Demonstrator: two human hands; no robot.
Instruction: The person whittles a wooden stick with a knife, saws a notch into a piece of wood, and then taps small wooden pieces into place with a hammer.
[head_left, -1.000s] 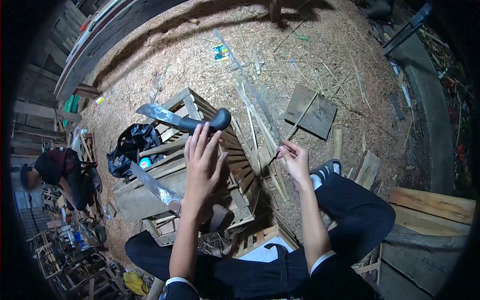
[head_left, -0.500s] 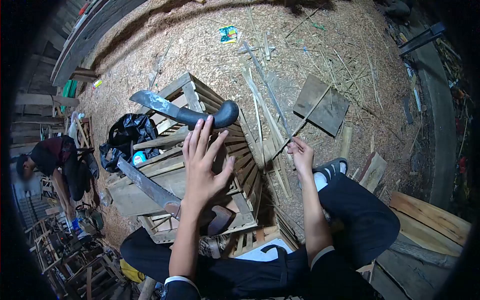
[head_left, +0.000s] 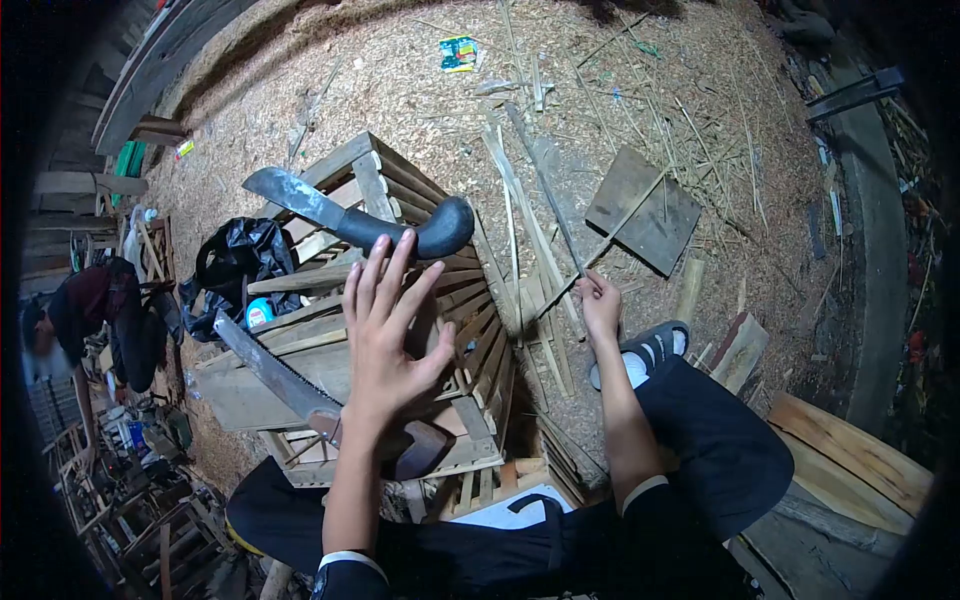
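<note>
My left hand (head_left: 385, 345) is over the slatted wooden crate (head_left: 365, 170), fingers spread, with the fingertips at the black handle of a knife (head_left: 350, 222) with a wide, curved blade. Whether the fingertips touch the handle is hard to tell. Below and left of that hand, a hand saw (head_left: 270, 375) with a brown wooden handle lies across the crate. My right hand (head_left: 601, 308) is closed in a pinch on a thin dark strip (head_left: 545, 185), which slants up and left from the fingers. Another thin stick crosses near the fingertips.
A black plastic bag (head_left: 245, 262) and a small blue bottle (head_left: 260, 312) are beside the crate. A square board (head_left: 645, 210) lies on the shavings-covered floor near thin wood strips. Planks (head_left: 850, 450) are at the right. Another person (head_left: 105, 320) bends over at the far left.
My left hand and the knife appear slightly further left, along with the crate and saw. The view has shifted a little. My right hand still pinches the strip.
</note>
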